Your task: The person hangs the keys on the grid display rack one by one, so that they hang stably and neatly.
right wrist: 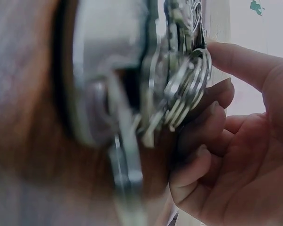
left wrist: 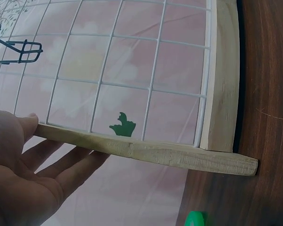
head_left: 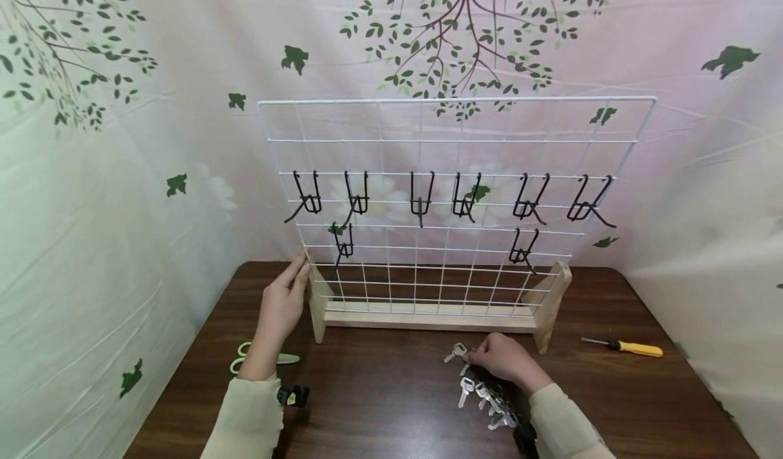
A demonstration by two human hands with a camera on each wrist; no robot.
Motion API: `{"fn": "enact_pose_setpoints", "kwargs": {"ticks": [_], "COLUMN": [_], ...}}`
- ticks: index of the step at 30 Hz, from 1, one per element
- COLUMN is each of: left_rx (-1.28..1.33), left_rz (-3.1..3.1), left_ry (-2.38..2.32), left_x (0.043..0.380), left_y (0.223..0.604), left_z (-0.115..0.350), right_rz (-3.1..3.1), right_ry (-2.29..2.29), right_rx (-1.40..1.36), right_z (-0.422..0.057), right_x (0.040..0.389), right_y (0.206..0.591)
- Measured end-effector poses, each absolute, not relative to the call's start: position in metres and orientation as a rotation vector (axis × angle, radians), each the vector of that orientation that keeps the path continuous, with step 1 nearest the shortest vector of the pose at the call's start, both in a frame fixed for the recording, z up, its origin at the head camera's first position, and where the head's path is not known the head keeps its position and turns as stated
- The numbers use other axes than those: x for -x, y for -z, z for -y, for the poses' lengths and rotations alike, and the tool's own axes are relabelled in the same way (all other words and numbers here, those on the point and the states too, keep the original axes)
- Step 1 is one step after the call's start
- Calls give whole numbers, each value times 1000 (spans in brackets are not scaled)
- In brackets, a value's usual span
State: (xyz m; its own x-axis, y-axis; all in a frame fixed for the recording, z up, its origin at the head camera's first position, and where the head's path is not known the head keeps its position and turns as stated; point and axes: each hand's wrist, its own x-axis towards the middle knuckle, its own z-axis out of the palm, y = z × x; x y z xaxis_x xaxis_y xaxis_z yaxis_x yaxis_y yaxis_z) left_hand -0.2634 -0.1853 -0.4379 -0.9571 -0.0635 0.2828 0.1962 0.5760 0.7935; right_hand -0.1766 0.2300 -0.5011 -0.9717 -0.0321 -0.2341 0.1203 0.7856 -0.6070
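Observation:
A white wire grid rack (head_left: pixel 420 227) stands upright in a wooden base (head_left: pixel 428 317). With thumb and fingers on opposite sides, my left hand (head_left: pixel 284 299) grips the rack's wooden side post (left wrist: pixel 146 153). My right hand (head_left: pixel 504 358) is low over the table in front of the base, its fingertips pinching a silver key (head_left: pixel 460 351). More keys (head_left: pixel 501 411) lie bunched below that wrist. Close up in the right wrist view, metal rings (right wrist: pixel 198 70) and blurred keys hang right at the right hand's fingertips (right wrist: pixel 224 89).
Several black hooks (head_left: pixel 421 206) hang on the grid in two rows. Green-handled scissors (head_left: pixel 287 359) lie on the brown table (head_left: pixel 379 391) beneath my left forearm. On the right is a yellow-handled screwdriver (head_left: pixel 639 349). A leaf-printed cloth (head_left: pixel 208 51) stands behind the table.

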Motion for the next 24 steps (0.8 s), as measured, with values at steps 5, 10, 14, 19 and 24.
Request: {"fn": "enact_pose_setpoints", "kwargs": {"ticks": [5, 10, 14, 19, 24], "left_rx": [103, 112, 123, 125, 130], "left_rz": [2541, 2539, 2511, 2466, 2464], "left_ry": [1321, 1324, 1322, 1311, 1316], "left_x": [264, 264, 264, 264, 265], "left_y": [437, 438, 439, 441, 440], "left_z": [186, 186, 185, 183, 183], "right_rz": [-2748, -2741, -2745, -2769, -2791], "right_ry": [954, 968, 967, 977, 980], "right_rx": [-73, -74, -78, -74, -71], "right_z": [-231, -231, -232, -232, -232], "right_x": [178, 177, 176, 173, 174], "right_y": [501, 503, 505, 505, 503]}}
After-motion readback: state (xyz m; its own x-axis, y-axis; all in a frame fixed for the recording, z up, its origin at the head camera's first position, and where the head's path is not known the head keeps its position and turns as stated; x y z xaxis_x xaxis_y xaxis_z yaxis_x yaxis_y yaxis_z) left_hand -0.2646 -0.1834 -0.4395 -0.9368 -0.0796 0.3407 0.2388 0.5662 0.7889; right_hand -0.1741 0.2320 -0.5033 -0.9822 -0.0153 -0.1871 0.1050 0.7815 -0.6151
